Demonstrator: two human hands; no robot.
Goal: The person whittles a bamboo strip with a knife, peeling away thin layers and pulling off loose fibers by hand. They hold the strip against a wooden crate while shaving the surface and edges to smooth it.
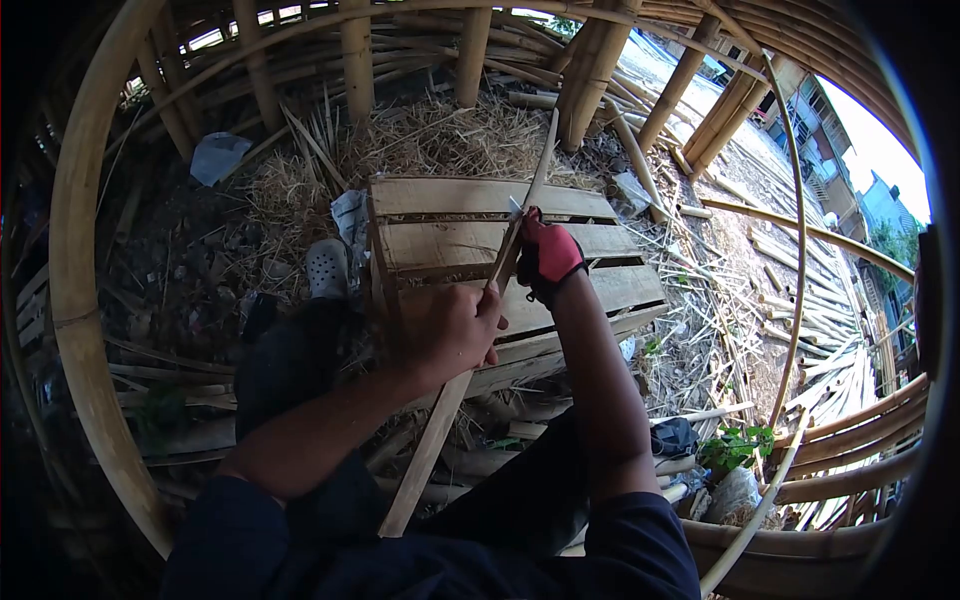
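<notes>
A long, flat bamboo strip (430,458) runs slantwise from near my lap, up over a slatted wooden crate (430,245), to beyond the crate's far edge. My left hand (455,330) is bare and closed around the strip at about its middle. Farther up, my right hand (552,255), in a red and black glove, is closed beside the strip. A short bright knife blade (515,206) sticks out past its fingers and touches or lies very near the strip. The knife's handle is hidden inside the glove.
Bamboo posts (357,60) and piled poles stand behind the crate. Dry shavings (440,140) cover the ground. A curved bamboo pole (78,250) arches at left. Split bamboo (800,320) lies at right. A grey clog (326,268) is beside the crate.
</notes>
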